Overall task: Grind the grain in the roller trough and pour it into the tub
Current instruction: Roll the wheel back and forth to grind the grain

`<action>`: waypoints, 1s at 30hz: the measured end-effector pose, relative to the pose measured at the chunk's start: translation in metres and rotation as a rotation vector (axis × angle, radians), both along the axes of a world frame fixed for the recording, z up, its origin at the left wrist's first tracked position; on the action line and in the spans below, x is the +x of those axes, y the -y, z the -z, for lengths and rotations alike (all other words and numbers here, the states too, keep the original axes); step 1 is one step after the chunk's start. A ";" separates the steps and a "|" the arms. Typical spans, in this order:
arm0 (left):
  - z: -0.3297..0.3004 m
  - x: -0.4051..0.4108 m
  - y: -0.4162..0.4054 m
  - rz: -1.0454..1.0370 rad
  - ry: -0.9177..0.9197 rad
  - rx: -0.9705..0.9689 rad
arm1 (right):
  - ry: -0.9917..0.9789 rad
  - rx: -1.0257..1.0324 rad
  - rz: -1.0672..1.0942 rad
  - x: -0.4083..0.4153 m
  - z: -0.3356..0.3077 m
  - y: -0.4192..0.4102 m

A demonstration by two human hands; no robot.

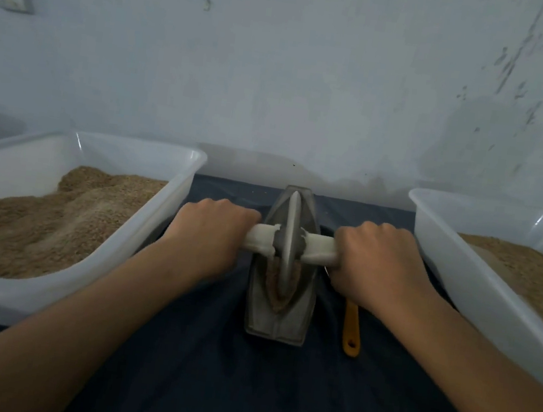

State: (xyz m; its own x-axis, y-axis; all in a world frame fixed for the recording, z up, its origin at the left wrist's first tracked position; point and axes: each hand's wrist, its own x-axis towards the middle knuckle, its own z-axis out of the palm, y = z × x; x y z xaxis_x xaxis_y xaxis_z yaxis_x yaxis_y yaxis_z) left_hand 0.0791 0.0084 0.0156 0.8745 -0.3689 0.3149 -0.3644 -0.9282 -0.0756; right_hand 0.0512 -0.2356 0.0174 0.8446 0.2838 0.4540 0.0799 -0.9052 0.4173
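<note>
- Left hand (213, 232) grips the left end of the white handle bar (260, 239), fingers curled over it
- Right hand (377, 257) grips the bar's right end the same way
- Between them the grey roller wheel (290, 239) stands upright in the metal trough (280, 297), brown grain (272, 283) heaped around its near edge
- White tubs of grain flank the trough: left tub (159, 211), right tub (437, 248)
- An orange handle (351, 330) lies on the dark cloth (238, 391) just right of the trough

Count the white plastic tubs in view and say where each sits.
2. One tub left of the roller trough, one tub right of it, both holding grain. Others may lie outside the frame.
</note>
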 end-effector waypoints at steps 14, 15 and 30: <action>-0.009 0.079 0.037 -0.175 -0.015 -0.048 | -0.186 0.147 0.042 0.097 -0.017 -0.003; -0.007 0.074 0.035 -0.168 -0.006 -0.050 | -0.171 0.118 0.029 0.093 -0.017 -0.003; 0.001 0.026 0.021 -0.164 0.025 0.004 | -0.088 0.077 -0.107 0.054 0.002 0.005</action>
State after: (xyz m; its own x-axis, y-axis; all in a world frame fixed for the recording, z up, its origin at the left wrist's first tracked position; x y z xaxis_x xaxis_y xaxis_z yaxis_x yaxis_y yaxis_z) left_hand 0.1047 -0.0130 0.0145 0.9149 -0.2231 0.3364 -0.2059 -0.9748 -0.0863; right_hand 0.1053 -0.2404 0.0150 0.8491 0.3410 0.4034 0.2104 -0.9189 0.3337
